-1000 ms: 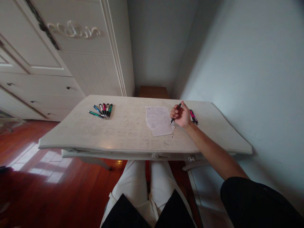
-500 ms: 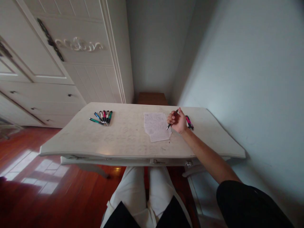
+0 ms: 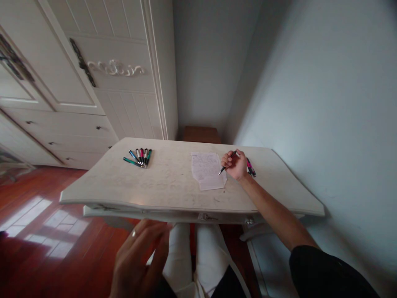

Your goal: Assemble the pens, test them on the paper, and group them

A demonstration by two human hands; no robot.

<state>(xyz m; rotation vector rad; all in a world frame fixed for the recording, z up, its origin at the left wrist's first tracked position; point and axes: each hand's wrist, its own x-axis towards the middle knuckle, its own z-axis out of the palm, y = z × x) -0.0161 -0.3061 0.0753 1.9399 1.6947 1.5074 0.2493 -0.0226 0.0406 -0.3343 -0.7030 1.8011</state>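
Observation:
My right hand (image 3: 235,164) is closed around a dark pen (image 3: 222,170), its tip pointing down and to the left over the right side of a handwritten sheet of paper (image 3: 208,169). The paper has uneven edges and lies on the white desk (image 3: 167,182). Just beyond that hand, partly covered by it, lie a few pink and black pens (image 3: 251,167). My left hand (image 3: 141,252), wearing a ring, is raised in front of the desk's near edge, somewhat blurred. Its fingers are stretched out, the thumb stands apart, and nothing shows in it.
Several coloured pens (image 3: 141,157) lie fanned out on the left part of the desk. A white wardrobe (image 3: 124,95) stands behind on the left, a pale wall (image 3: 328,116) closes in the right. Behind the desk is a brown wooden box-like piece (image 3: 201,134).
My left hand has come into view from below, in front of the desk. My right hand keeps its hold on the pen over the paper. The whole view has shifted slightly.

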